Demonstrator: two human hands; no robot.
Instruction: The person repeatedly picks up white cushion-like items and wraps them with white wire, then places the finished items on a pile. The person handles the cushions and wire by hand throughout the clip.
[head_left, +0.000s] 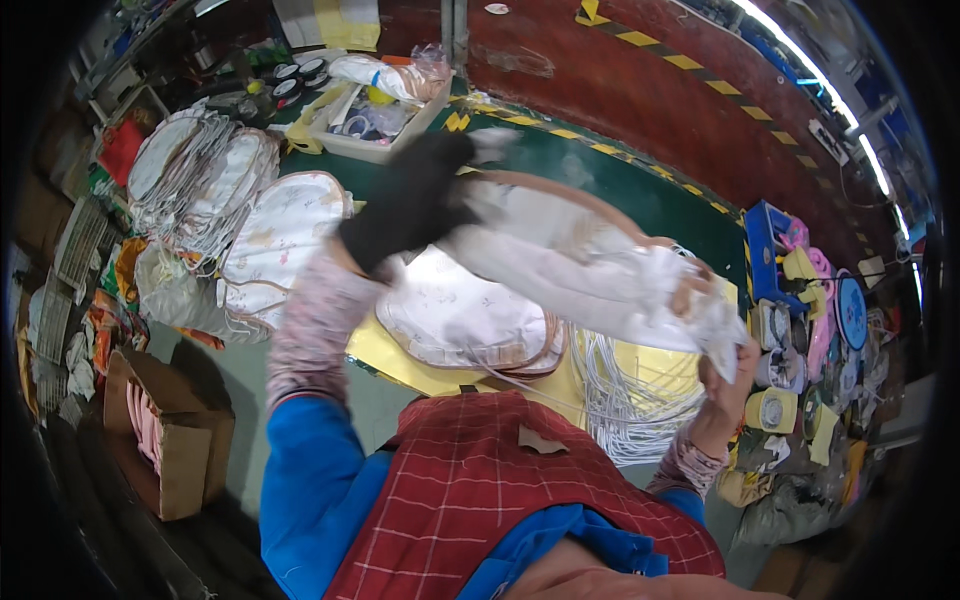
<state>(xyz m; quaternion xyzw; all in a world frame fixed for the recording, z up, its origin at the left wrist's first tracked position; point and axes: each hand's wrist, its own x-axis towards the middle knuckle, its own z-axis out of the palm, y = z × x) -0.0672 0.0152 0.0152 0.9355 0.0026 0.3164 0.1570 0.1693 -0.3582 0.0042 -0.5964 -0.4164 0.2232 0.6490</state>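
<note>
My left hand (pixel 408 205), in a black glove, is at the left end of a white fabric piece (pixel 570 270) with brown edging. Motion smears its fingers, so their grip on the cloth cannot be made out. My bare right hand (pixel 728 378) is closed on the bunched right end of the same piece. The fabric stretches between both hands above the table. Beneath it lies a stack of white printed pads (pixel 455 310) with brown edging, on yellow sheeting (pixel 400 350). A bundle of thin white cords (pixel 635 395) hangs over the table's near edge, close to my right hand.
More printed pads (pixel 290 225) and a corded pile (pixel 195 165) lie to the left. A pale bin (pixel 365 148) of supplies stands at the back. At right are a blue crate (pixel 768 250) and tape rolls (pixel 772 410). An open cardboard box (pixel 195 440) sits lower left.
</note>
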